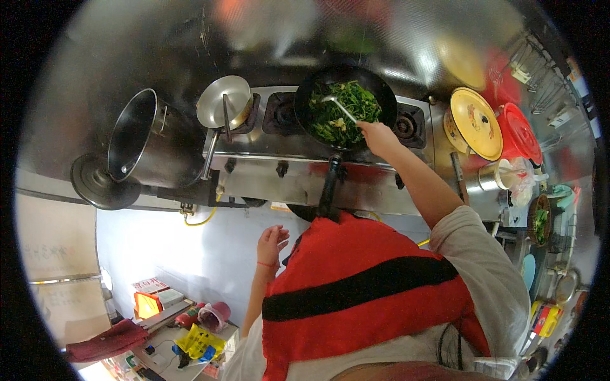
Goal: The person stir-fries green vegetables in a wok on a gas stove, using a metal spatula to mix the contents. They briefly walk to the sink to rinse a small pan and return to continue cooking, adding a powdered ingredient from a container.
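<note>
My right hand (379,138) is closed around the handle of a metal cooking spoon or ladle (344,108), whose head rests among leafy green vegetables (355,95). These lie in a black wok (387,100) on the stainless steel gas stove (305,151), with the wok's handle (330,183) pointing toward my red and black apron (352,285). Below the stove's front, at my side, my left hand (272,244) hangs with fingers loosely curled and nothing visible in it. A red string circles that wrist.
Left of the wok stand a saucepan (209,102) with a utensil across it and a tall stockpot (167,147) beside a dark lid (105,183). To the right are a yellow lidded enamel pot (464,119), a red lidded bucket (522,133) and a metal cup (491,176).
</note>
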A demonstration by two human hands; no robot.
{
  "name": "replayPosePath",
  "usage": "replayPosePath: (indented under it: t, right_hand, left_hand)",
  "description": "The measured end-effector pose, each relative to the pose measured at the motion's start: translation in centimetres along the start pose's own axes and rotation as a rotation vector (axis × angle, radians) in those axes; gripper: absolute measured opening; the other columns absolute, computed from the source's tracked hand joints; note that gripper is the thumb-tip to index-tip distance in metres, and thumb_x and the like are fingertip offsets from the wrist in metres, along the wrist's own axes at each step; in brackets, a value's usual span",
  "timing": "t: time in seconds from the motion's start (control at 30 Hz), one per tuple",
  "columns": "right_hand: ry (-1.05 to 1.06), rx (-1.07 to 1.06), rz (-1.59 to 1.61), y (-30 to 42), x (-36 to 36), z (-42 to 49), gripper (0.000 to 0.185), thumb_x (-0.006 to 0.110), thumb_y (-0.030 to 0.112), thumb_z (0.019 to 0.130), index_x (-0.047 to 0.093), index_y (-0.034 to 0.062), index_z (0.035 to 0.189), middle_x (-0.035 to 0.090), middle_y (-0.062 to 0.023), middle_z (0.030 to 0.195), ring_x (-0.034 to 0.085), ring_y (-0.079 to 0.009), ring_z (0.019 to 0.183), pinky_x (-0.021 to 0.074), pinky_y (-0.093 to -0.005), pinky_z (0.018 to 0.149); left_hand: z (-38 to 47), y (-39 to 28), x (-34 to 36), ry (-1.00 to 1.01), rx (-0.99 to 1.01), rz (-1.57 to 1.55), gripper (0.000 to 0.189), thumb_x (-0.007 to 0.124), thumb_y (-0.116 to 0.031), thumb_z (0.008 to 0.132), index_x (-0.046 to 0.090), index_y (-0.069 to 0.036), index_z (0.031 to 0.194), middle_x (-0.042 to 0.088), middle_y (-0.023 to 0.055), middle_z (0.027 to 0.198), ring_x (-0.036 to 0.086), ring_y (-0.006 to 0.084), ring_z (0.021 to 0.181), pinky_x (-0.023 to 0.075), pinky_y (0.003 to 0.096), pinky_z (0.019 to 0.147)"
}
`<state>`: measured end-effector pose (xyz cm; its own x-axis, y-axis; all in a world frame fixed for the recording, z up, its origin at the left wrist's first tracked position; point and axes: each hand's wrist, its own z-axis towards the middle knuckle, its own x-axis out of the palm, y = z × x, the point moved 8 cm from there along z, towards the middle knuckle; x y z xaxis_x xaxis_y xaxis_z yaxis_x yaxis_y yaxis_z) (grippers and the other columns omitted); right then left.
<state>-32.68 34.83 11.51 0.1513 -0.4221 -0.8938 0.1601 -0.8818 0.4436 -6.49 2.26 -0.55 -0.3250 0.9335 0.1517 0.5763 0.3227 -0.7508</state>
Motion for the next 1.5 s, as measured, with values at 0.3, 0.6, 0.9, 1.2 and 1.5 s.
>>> replayPosePath:
  t: [0.3,0.6,0.9,1.2,1.5]
  right_hand:
    - [-0.162,0.157,0.054,-7.5,-2.1,-1.9,0.029,0.048,0.015,0.089,0.057,0.0109,0.117,0.062,-0.0209,0.080,0.060,-0.0361,0.073,0.0480,-0.0448,0.063]
    - [-0.109,0.172,-0.007,-2.2,-2.2,-8.6,0.028,0.049,0.016,0.087,0.057,0.0142,0.114,0.058,-0.0191,0.087,0.059,-0.0386,0.078,0.0482,-0.0464,0.068]
    - [-0.385,0.206,-0.048,-0.9,-2.7,-16.8,0.050,0.060,0.024,0.081,0.044,0.0153,0.128,0.045,-0.0163,0.123,0.049,-0.0345,0.107,0.0434,-0.0424,0.089]
    - [-0.614,0.581,0.062,-10.9,-2.0,-41.7,0.030,0.063,0.020,0.078,0.053,0.0087,0.104,0.049,-0.0152,0.102,0.050,-0.0353,0.096,0.0435,-0.0416,0.084]
    - [-0.605,0.771,0.201,-21.1,1.7,-66.0,0.022,0.063,0.020,0.076,0.053,0.0020,0.067,0.053,-0.0157,0.080,0.054,-0.0351,0.082,0.0454,-0.0424,0.075]
  left_hand:
    - [-0.6,0.4,-1.4,-0.040,-0.012,-0.047,0.028,0.049,-0.027,0.092,0.054,-0.004,0.107,0.062,0.0092,0.094,0.059,0.0182,0.086,0.0484,0.0309,0.073]
    - [1.2,0.4,-3.8,0.040,-0.033,0.051,0.030,0.051,-0.030,0.091,0.053,-0.005,0.109,0.062,0.0090,0.095,0.060,0.0192,0.087,0.0492,0.0322,0.073]
    - [4.1,5.0,-1.5,0.446,-0.269,0.420,0.028,0.050,-0.028,0.092,0.054,-0.006,0.109,0.062,0.0091,0.096,0.060,0.0173,0.086,0.0488,0.0287,0.070]
    - [-0.3,9.1,11.8,0.748,-0.239,0.789,0.027,0.053,-0.030,0.091,0.054,-0.007,0.106,0.063,0.0071,0.094,0.060,0.0160,0.084,0.0479,0.0292,0.069]
    - [-13.6,24.2,32.4,0.950,-0.221,0.909,0.027,0.053,-0.027,0.091,0.052,-0.006,0.108,0.062,0.0075,0.096,0.059,0.0146,0.082,0.0479,0.0265,0.070]
